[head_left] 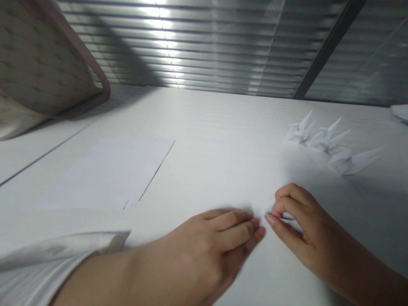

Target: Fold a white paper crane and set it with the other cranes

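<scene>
A small folded piece of white paper (270,210) shows in slivers between my two hands, low over the white table. Most of it is hidden by fingers. My left hand (219,246) comes in from the lower left, its fingers pressed together on the paper's left side. From the right, my right hand (301,221) pinches the other side between thumb and curled fingers. Beyond my right hand stand three folded paper cranes in a slanting row: a far crane (298,132), a middle crane (328,139) and a near crane (352,162), with pointed tips raised.
Flat white paper (117,174) lies on the left part of the table (216,148). A patterned bag with pink edging (47,63) stands at the back left. Window blinds (204,46) run along the table's far edge. A white object (400,112) sits at the far right.
</scene>
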Tool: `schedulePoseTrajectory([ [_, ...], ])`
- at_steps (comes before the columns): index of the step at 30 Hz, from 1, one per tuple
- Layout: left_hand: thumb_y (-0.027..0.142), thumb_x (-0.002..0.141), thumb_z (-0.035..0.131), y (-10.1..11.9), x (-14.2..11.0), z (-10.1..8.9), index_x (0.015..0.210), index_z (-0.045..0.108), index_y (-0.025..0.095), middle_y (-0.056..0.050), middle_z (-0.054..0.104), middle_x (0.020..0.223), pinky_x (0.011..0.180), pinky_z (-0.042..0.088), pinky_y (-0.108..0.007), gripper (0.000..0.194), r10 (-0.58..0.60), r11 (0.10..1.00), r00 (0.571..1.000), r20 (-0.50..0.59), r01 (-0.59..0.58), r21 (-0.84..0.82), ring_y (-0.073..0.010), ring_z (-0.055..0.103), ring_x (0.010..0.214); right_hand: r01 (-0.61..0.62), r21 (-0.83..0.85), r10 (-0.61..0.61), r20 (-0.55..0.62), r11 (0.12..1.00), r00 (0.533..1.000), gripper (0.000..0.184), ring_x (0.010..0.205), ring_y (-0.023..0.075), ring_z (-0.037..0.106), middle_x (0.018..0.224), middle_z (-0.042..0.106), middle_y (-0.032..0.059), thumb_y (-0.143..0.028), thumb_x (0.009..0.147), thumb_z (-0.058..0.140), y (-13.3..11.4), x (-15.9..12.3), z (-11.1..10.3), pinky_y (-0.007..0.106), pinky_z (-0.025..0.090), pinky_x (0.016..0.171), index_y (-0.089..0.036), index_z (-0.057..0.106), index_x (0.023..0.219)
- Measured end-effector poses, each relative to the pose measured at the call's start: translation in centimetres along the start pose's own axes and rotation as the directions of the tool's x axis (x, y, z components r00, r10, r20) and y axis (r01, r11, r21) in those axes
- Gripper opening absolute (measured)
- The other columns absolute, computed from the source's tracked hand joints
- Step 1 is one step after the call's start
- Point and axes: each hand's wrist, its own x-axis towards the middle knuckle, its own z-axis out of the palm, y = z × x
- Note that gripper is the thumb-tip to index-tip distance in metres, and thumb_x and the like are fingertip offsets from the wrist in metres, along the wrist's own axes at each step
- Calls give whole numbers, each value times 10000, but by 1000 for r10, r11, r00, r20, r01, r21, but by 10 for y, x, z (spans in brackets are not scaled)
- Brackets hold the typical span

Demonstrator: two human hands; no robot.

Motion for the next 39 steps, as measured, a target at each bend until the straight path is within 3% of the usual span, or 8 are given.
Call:
schedulePoseTrajectory([
  [7, 143, 896, 427, 0, 1, 2, 1296, 516, 75, -116, 575, 1283, 1111, 359, -346, 416, 1, 1000, 999, -45, -1, -16, -247, 515, 1205, 0, -17, 0, 8, 1000, 1000, 163, 792, 202, 477, 825, 448, 38, -74, 840, 477, -2, 0, 0, 380, 423, 704, -211, 424, 770],
  [12, 167, 906, 416, 0, 0, 2, 1292, 517, 64, -113, 523, 1345, 1115, 352, -372, 412, 22, 999, 1000, 7, -22, 24, -271, 499, 1211, 12, -2, -12, 38, 1000, 999, 169, 782, 193, 477, 827, 446, 31, -93, 844, 495, 2, -1, -2, 370, 419, 693, -218, 409, 771],
  [21, 182, 922, 408, 1, -3, 3, 1321, 485, 81, -80, 517, 1358, 1128, 327, -376, 419, -9, 1000, 1000, -4, 9, 22, -261, 473, 1239, 61, -166, -59, 17, 984, 998, 169, 733, 196, 498, 804, 455, 15, -158, 839, 548, 12, -2, -5, 390, 374, 669, -222, 405, 775],
  [26, 178, 922, 404, 2, -2, 5, 1301, 506, 63, -82, 499, 1374, 1132, 326, -385, 409, -12, 998, 1000, 17, 11, 58, -268, 460, 1246, 14, -166, -15, -4, 986, 1000, 181, 699, 190, 484, 766, 447, 10, -161, 851, 527, 10, -2, -4, 377, 371, 648, -221, 390, 749],
  [34, 198, 955, 316, 2, -3, 5, 1346, 456, 60, -53, 412, 1446, 1159, 264, -367, 437, -13, 992, 997, 82, 2, 127, -264, 402, 1283, -26, -311, 3, -76, 950, 997, 209, 715, 209, 507, 762, 466, 10, -212, 831, 570, 7, -3, -5, 406, 362, 693, -224, 390, 727],
  [39, 190, 959, 316, 2, -4, 3, 1356, 442, 61, -60, 418, 1442, 1155, 271, -363, 436, -14, 992, 996, 92, 2, 130, -261, 398, 1287, -48, -309, 36, -43, 950, 998, 208, 730, 208, 530, 780, 485, 9, -216, 827, 584, 11, -4, -9, 413, 373, 713, -221, 400, 730],
])
